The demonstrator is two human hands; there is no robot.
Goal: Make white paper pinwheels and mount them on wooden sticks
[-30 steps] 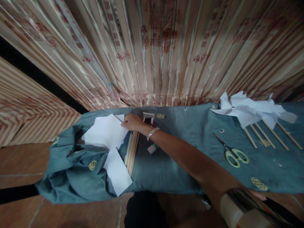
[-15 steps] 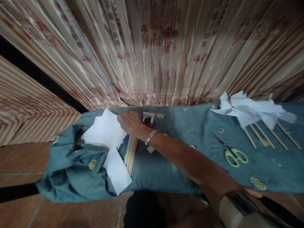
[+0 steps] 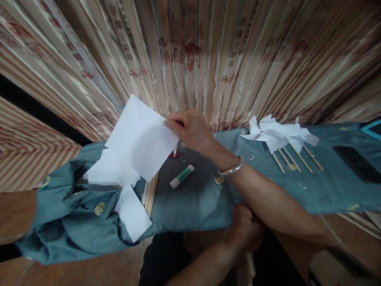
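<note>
White paper sheet (image 3: 139, 131) is held up tilted, left of centre in the frame, by the right hand (image 3: 196, 131); its upper right edge is pinched between thumb and fingers. Silver bracelet (image 3: 233, 168) is worn on that wrist. Left hand (image 3: 244, 225) is seen lower right of centre, just below the right forearm, by the near edge of the teal cloth (image 3: 196, 210). Its fingers look curled; whether anything is gripped cannot be told.

Paper stack (image 3: 108, 169) at left is partly covered by the raised sheet; a smaller paper piece (image 3: 133, 218) is laid below it, lower left. Wooden sticks (image 3: 152, 193) are bundled just beside that. Glue stick (image 3: 182, 176) is placed near centre, red box (image 3: 174, 153) mostly hidden by the sheet. Paper pinwheels (image 3: 275, 133) are grouped at right, black phone (image 3: 355, 163) farther right.
</note>
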